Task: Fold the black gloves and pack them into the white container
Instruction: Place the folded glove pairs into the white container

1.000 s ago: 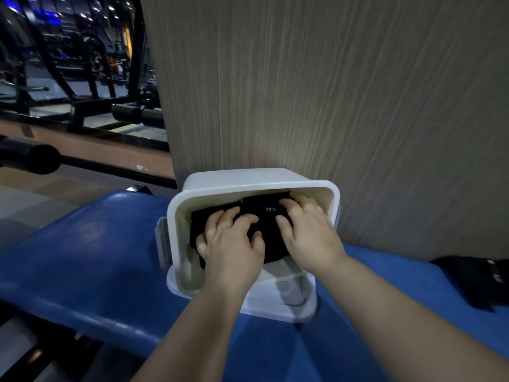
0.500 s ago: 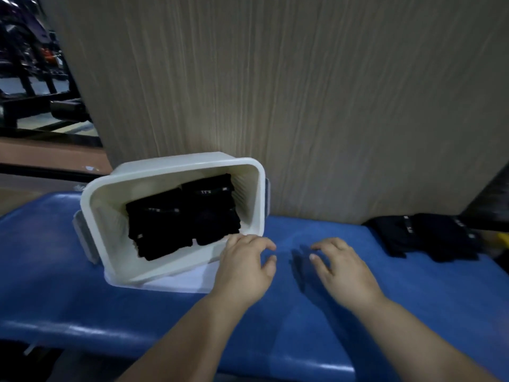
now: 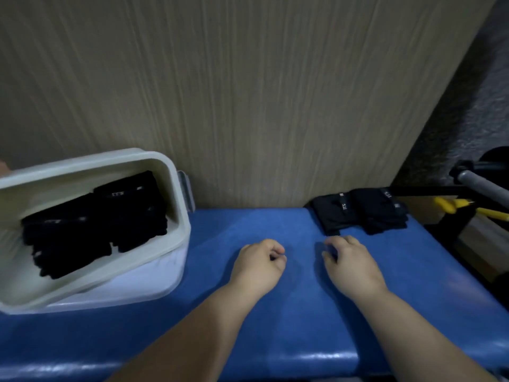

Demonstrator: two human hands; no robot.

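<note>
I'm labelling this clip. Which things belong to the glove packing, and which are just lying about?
Job: white container, folded gloves inside it, unpacked black gloves on the blue bench, left hand, right hand.
Lying about: yellow object, grey bar.

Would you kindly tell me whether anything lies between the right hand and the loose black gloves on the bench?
Nothing visible does: only bare blue bench padding separates the right hand from the loose black gloves just beyond it.
</note>
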